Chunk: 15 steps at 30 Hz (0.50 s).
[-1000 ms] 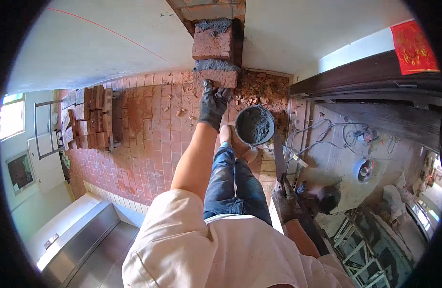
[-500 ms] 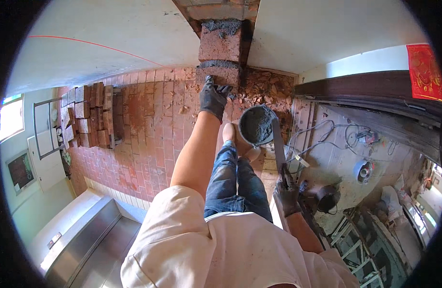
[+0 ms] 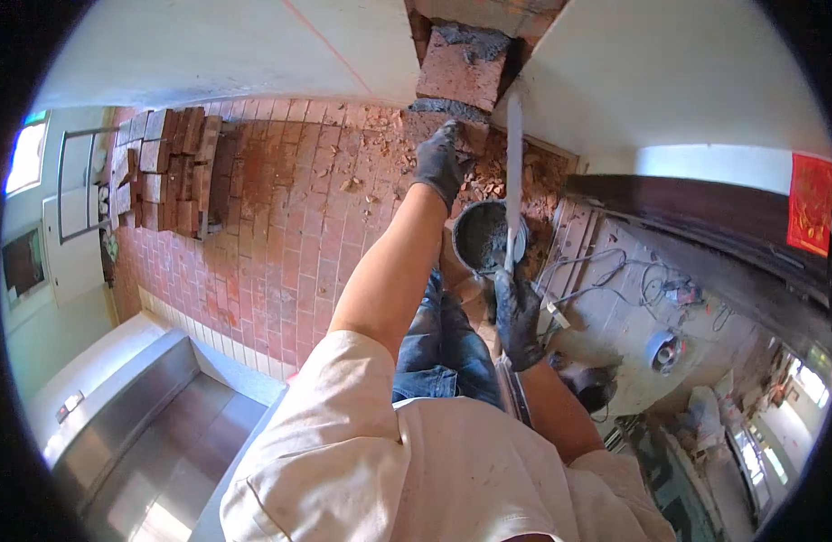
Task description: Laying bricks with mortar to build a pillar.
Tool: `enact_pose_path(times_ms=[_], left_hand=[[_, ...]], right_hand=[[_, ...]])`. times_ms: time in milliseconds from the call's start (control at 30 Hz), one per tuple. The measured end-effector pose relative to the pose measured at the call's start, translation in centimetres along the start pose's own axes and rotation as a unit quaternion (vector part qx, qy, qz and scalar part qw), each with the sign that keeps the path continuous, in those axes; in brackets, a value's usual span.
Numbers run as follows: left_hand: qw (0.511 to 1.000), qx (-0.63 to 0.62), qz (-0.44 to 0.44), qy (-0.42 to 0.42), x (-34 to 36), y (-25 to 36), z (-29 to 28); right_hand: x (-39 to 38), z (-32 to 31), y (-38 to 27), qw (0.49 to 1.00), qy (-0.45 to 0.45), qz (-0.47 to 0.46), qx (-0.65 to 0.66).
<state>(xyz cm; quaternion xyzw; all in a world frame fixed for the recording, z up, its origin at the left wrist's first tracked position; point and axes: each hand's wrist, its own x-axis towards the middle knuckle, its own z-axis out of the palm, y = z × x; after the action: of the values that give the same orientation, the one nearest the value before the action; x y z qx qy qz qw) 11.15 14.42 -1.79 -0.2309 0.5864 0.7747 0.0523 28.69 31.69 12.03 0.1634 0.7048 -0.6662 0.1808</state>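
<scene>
In its dark glove, my left hand (image 3: 440, 167) is closed at the near edge of a reddish brick (image 3: 474, 137), with part of the grip hidden. Grey mortar (image 3: 447, 108) runs along this brick's far edge. Just beyond sits another brick (image 3: 459, 79), topped with mortar, between two pale wall panels. My gloved right hand (image 3: 519, 321) grips a long, narrow, flat-bladed trowel (image 3: 514, 154). Its blade points away from me, crossing over the bucket's right side, its tip right of the bricks. Below the blade, a dark bucket (image 3: 457, 244) holds wet grey mortar.
Broken brick rubble (image 3: 493, 176) lies around the bricks' base. Far left stands a brick stack (image 3: 167, 172) on the red tiled floor (image 3: 280, 235). Cables (image 3: 606, 262) and a power tool (image 3: 682, 294) lie right, past a dark wooden beam (image 3: 687, 203).
My right hand has moved forward and left, swinging the trowel up so its tip now reaches beside the bricks. My left hand stays at the same brick while the view has shifted.
</scene>
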Motion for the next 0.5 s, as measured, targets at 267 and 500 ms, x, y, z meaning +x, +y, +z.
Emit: enact_pose_path(times_ms=[267, 500], left_hand=[[0.951, 0.289, 0.114, 0.006, 0.7, 1.3, 1.1], [0.969, 0.241, 0.049, 0.015, -0.2, 2.3, 1.7]], right_hand=[[2.5, 0.2, 2.1, 0.968, -0.056, 0.159, 0.187], [7.1, 1.0, 2.9, 0.998, -0.06, -0.033, -0.006]])
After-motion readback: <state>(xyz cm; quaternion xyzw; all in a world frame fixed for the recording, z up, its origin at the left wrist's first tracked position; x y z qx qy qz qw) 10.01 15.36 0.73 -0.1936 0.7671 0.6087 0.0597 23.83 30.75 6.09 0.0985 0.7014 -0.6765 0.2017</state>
